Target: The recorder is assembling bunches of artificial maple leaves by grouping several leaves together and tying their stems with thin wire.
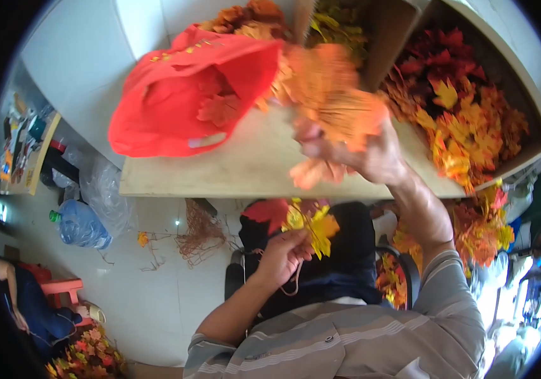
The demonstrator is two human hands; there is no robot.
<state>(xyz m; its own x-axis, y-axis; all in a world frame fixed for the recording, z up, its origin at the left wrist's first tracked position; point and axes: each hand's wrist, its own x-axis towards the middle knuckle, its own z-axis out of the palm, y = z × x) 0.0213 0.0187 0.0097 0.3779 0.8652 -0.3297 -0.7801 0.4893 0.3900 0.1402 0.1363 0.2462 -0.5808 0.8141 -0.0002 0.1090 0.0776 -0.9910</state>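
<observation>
Across our pale table [232, 177], we have 1 open red bag [147, 123] at the left and 1 open brown box [517, 167] at the right. On our tiled floor [150, 297], 1 blue bottle [84, 226] lies tipped beside clear plastic [109, 196], with brown wiry strands [201, 237] to their right.

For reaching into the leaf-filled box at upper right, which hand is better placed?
Probably the right hand: it is over the table, nearer the box, though it appears to hold orange leaves. The left hand is lower, farther away, holding a yellow leaf.
</observation>
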